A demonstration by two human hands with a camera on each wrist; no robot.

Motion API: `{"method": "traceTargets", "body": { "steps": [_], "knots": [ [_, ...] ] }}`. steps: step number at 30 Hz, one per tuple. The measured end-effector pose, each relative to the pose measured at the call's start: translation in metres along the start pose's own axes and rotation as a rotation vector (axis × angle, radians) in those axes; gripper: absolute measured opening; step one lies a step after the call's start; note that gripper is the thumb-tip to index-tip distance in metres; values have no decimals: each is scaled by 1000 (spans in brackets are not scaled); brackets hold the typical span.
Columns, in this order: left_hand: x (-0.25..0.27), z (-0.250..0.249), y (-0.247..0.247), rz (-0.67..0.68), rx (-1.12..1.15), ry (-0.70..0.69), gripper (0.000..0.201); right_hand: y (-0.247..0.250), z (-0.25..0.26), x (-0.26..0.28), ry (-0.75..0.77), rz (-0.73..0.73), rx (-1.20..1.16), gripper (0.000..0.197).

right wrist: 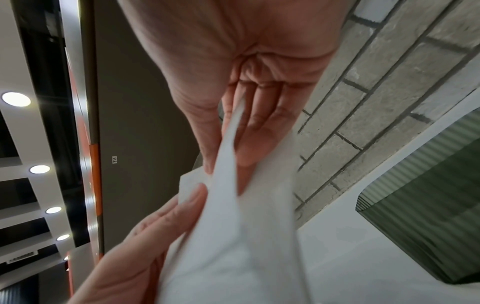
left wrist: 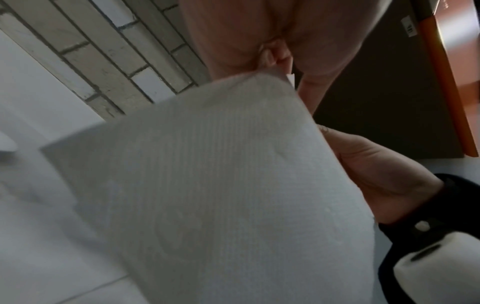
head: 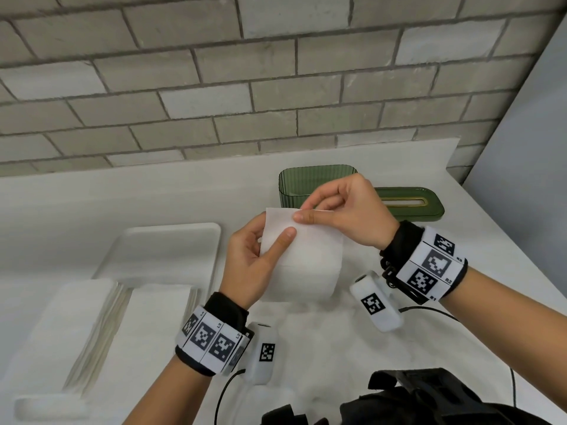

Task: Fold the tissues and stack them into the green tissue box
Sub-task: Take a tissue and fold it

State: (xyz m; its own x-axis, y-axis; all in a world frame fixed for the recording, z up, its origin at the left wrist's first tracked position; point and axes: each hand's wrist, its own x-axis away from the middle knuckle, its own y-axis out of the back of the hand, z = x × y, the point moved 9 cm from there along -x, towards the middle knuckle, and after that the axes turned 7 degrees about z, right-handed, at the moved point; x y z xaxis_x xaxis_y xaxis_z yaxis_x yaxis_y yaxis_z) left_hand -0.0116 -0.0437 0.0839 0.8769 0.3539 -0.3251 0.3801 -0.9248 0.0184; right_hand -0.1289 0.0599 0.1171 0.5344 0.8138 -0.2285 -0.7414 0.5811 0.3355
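Note:
A white tissue hangs folded in the air over the counter, held by both hands. My left hand grips its left edge, thumb lying across the front. My right hand pinches the top edge between thumb and curled fingers. The tissue fills the left wrist view; in the right wrist view the tissue runs between the two hands. Behind the hands stands the green tissue box, open-topped and partly hidden, also seen as the green tissue box. Its green lid lies to the right.
A white tray sits left of the hands. Two stacks of white tissues lie on its near side. The white counter meets a grey brick wall behind. A black object and cables lie at the near edge.

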Motion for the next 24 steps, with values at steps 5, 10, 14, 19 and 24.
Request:
{"method": "traceTargets", "body": {
  "steps": [5, 10, 14, 19, 24],
  "knots": [
    [1, 1, 15, -100, -30, -17, 12, 0, -3, -1, 1, -3, -32, 18],
    [7, 1, 57, -238, -146, -40, 24, -8, -55, 10, -146, 172, 266, 27],
    [14, -7, 82, -293, -244, -80, 47, -41, -126, 45, -408, 523, 646, 41],
    [18, 16, 100, -324, -347, 30, 5, -51, -155, 51, -617, 431, 569, 47],
    [24, 24, 97, -351, -245, 91, 15, -67, -148, 41, -648, 448, 573, 47]
  ]
}}
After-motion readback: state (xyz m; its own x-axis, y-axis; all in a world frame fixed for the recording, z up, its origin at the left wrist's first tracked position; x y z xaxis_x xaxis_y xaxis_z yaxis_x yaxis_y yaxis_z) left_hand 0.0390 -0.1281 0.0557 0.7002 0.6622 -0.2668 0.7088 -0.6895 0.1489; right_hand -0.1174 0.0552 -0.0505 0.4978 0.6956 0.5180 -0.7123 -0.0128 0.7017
